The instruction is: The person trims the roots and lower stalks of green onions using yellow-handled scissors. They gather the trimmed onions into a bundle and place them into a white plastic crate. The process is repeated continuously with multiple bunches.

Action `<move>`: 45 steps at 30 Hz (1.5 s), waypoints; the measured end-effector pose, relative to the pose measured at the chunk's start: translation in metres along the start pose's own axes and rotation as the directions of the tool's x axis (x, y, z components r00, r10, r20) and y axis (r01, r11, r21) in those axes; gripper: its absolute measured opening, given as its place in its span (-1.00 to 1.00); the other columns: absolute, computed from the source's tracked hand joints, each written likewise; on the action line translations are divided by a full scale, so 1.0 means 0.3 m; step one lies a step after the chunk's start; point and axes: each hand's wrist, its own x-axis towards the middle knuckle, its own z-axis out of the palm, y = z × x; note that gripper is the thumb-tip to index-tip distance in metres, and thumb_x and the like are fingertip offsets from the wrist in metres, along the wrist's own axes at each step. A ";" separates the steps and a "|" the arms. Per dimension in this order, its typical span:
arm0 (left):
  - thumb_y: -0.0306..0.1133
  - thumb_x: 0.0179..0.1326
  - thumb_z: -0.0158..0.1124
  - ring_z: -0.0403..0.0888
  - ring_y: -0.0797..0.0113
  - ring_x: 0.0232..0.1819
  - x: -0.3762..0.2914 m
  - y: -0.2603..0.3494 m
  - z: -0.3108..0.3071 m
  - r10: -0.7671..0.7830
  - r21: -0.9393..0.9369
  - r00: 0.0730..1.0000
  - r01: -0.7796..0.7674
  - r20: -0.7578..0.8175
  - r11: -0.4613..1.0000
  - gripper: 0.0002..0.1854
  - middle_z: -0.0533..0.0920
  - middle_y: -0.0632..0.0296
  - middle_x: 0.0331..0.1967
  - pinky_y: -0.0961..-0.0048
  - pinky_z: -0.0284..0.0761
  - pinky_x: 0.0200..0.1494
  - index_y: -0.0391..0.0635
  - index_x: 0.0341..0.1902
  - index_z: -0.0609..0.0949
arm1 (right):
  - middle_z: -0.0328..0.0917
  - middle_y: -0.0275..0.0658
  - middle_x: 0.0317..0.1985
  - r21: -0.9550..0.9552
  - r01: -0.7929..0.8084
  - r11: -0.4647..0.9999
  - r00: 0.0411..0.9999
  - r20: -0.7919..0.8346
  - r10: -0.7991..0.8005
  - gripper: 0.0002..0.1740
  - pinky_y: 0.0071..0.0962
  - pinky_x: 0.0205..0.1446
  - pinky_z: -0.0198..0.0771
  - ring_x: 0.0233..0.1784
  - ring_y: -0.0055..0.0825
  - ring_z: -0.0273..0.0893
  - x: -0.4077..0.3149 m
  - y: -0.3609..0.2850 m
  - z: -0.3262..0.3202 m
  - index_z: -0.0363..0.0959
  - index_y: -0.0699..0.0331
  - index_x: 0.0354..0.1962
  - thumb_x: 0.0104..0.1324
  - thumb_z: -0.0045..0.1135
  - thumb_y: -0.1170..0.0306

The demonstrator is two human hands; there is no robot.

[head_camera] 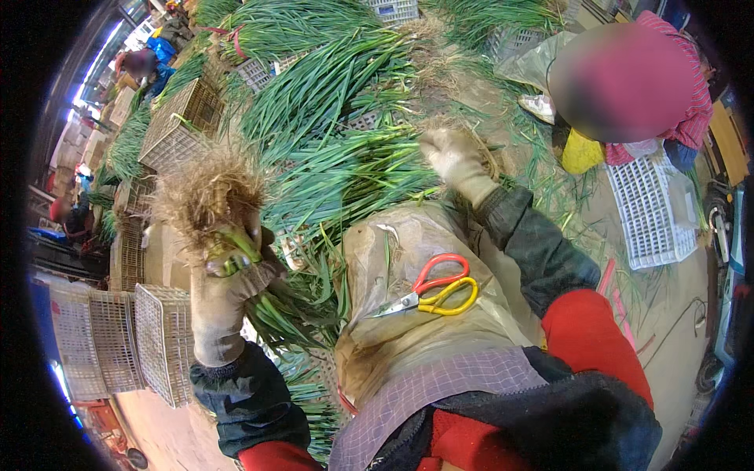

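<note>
My left hand [221,306], in a stained pale work glove, grips a bunch of green onions or green garlic [235,247]. The bunch's tangled brown roots [209,191] point up, and its leaves hang down beside my lap. Over the root end of a leafy green pile [353,171] is my right hand [456,156], also gloved, with its fingers curled. Whether it holds any stalks cannot be made out. Scissors [421,294] with one red and one yellow handle lie on the plastic sheet [371,241] across my lap, blades partly under a fold.
Plastic crates [168,344] stand at the left, with a tan crate [182,120] beyond. A co-worker [677,106] sits at the upper right near a white crate [648,206]. More greens [306,26] lie at the back. Other people are at the far left.
</note>
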 end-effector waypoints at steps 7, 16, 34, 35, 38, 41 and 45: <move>-0.69 0.04 0.34 0.71 0.22 -0.40 0.150 0.013 0.181 -0.264 -0.098 0.957 0.277 0.123 0.956 -0.65 0.69 0.07 -0.38 0.35 0.68 -0.30 -0.34 -0.04 0.58 | 0.65 -0.19 -0.14 -0.551 0.264 0.792 0.963 0.199 -0.182 -0.71 -0.14 0.60 -0.02 0.16 -0.19 0.49 0.122 0.323 0.096 0.68 0.02 -0.10 0.17 0.29 0.35; -0.64 0.11 0.31 0.67 0.27 -0.46 0.442 -0.171 0.387 -0.286 0.039 0.929 0.285 0.235 0.958 -0.72 0.69 0.15 -0.39 0.44 0.63 -0.35 -0.29 -0.07 0.63 | 0.63 -0.38 -0.36 -0.234 0.568 0.789 0.780 -0.153 -0.607 -0.78 -0.07 0.66 -0.16 -0.02 -0.32 0.60 0.013 -0.049 -0.152 0.63 0.08 -0.28 0.06 0.38 0.44; -0.38 -0.06 0.52 0.70 0.24 -0.35 0.423 -0.309 0.597 -0.210 0.382 0.928 0.082 0.307 0.920 -0.68 0.74 0.08 -0.40 0.34 0.59 -0.18 -0.24 -0.20 0.72 | 0.69 -0.18 -0.05 0.731 -0.135 0.669 0.988 0.051 0.144 -0.54 -0.41 0.11 0.49 0.03 -0.43 0.64 -0.199 -0.139 -0.025 0.59 0.29 0.08 0.26 0.35 0.30; -0.38 -0.06 0.52 0.71 0.22 -0.34 0.425 -0.333 0.586 -0.218 0.331 0.914 0.100 0.341 0.938 -0.68 0.74 0.07 -0.41 0.33 0.60 -0.17 -0.25 -0.20 0.72 | 0.70 -0.17 -0.08 0.656 -0.235 0.717 0.972 0.172 0.161 -0.59 -0.40 0.08 0.50 0.00 -0.45 0.64 -0.192 -0.142 -0.045 0.60 0.30 0.06 0.28 0.32 0.32; -0.38 -0.04 0.51 0.71 0.21 -0.34 0.445 -0.447 0.563 -0.189 0.477 0.940 0.032 0.285 0.878 -0.68 0.73 0.05 -0.43 0.31 0.61 -0.13 -0.29 -0.22 0.70 | 0.72 -0.13 -0.19 0.348 0.059 0.936 0.977 0.170 -0.125 -0.67 -0.37 -0.01 0.50 -0.11 -0.46 0.65 -0.193 -0.058 -0.079 0.66 0.30 -0.05 0.35 0.26 0.25; -0.61 -0.02 0.48 0.65 0.43 -0.35 0.419 -0.361 0.597 -0.282 0.397 0.893 0.130 0.352 0.909 -0.71 0.73 0.20 -0.37 0.44 0.58 -0.25 -0.32 -0.17 0.64 | 0.69 -0.20 -0.29 0.711 -0.115 0.694 0.963 0.251 -0.098 -0.72 -0.35 -0.03 0.49 -0.17 -0.47 0.63 -0.255 0.005 -0.086 0.67 0.31 -0.13 0.37 0.19 0.28; -0.52 -0.05 0.51 0.64 0.42 -0.38 0.421 -0.350 0.547 -0.240 0.515 0.928 0.063 0.286 0.855 -0.66 0.71 0.18 -0.40 0.44 0.56 -0.30 -0.31 -0.17 0.64 | 0.66 -0.25 -0.27 0.977 -0.212 -0.007 0.975 0.211 -0.064 -0.75 -0.33 0.01 0.49 -0.17 -0.45 0.62 -0.345 0.138 -0.248 0.66 0.31 -0.11 0.36 0.15 0.37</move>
